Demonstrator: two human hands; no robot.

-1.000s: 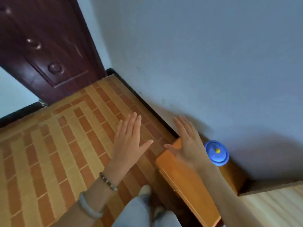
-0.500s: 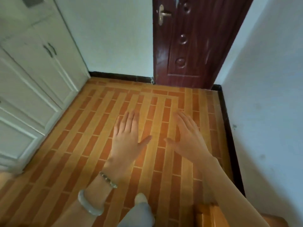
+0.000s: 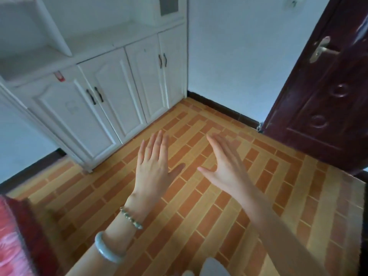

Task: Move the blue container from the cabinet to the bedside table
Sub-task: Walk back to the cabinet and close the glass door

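both hands empty, cabinet ahead, no blue container in sight

nearest to me, at the bottom edge, i see a pale trouser leg (image 3: 214, 267), and at the lower left a red patterned bedspread (image 3: 14, 242) with a dark border. my left forearm carries a pale jade bangle (image 3: 106, 251) and, closer to the wrist, a beaded bracelet (image 3: 131, 217). the left hand (image 3: 154, 168) is held flat, palm down, fingers together and thumb out, its grip spread and holding nothing. the right hand (image 3: 227, 168) is just beside it, apart, fingers extended and thumb pointing toward the left; its grip is likewise spread and empty. both hover over the orange brick-pattern tile floor (image 3: 199, 216). beyond them stands the white cabinet (image 3: 111, 92), its lower doors closed with dark handles, an open shelf above. to the far right is a dark red door (image 3: 322, 100) with a metal handle (image 3: 320, 49). i cannot see the blue container anywhere in this view.
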